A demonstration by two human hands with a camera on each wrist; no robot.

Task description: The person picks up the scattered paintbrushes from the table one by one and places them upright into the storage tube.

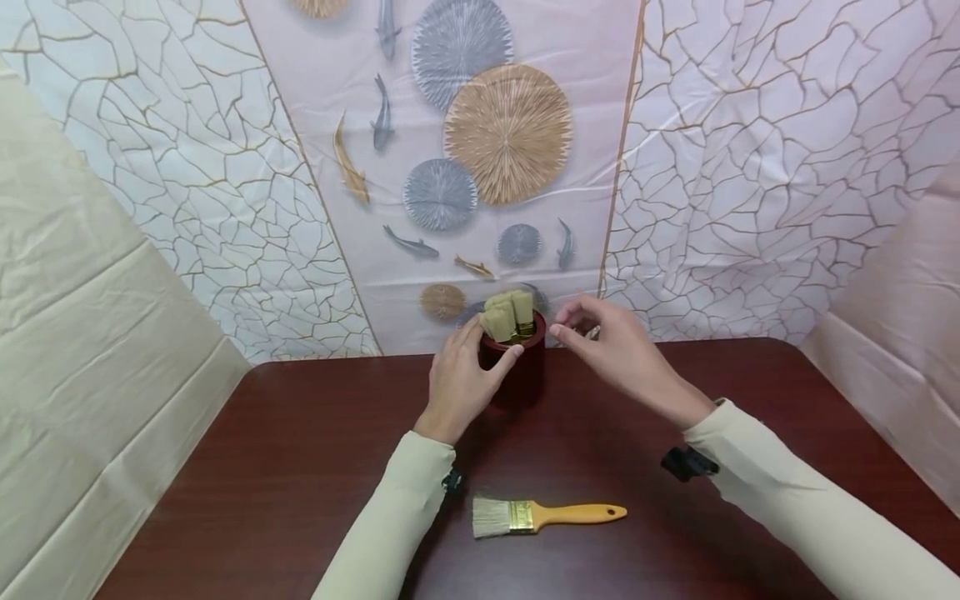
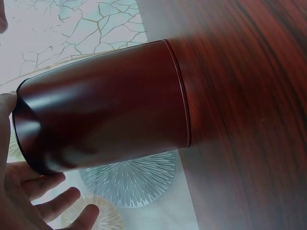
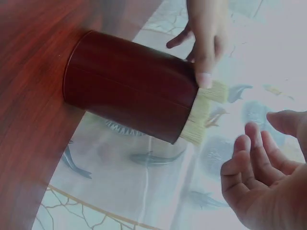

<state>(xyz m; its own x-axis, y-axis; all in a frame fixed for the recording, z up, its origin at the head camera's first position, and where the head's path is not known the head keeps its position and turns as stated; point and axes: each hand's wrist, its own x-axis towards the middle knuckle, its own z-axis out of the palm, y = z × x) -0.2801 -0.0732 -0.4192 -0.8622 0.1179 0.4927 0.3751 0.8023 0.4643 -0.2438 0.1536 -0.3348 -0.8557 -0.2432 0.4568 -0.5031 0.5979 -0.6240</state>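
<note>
A dark red cylindrical cup (image 1: 525,379) stands upright near the table's back edge. Several brushes (image 1: 517,310) are in it with their pale bristles up; the cup hides their handles. My left hand (image 1: 457,379) holds the cup by its rim, thumb on the near side and fingers around the left. In the left wrist view, the same cup (image 2: 105,103) has its base on the table. To the right of the rim is my right hand (image 1: 618,342), apart from the cup, its fingers loosely bent around nothing. The right wrist view shows those fingers (image 3: 259,153) beside the bristles (image 3: 196,122).
On the table's near part lies a paintbrush (image 1: 573,514) with a yellow handle, bristles pointing left. The dark reddish-brown table (image 1: 300,467) ends at a patterned cloth backdrop (image 1: 735,183). Pale cloth hangs at the left (image 1: 97,333) and right sides.
</note>
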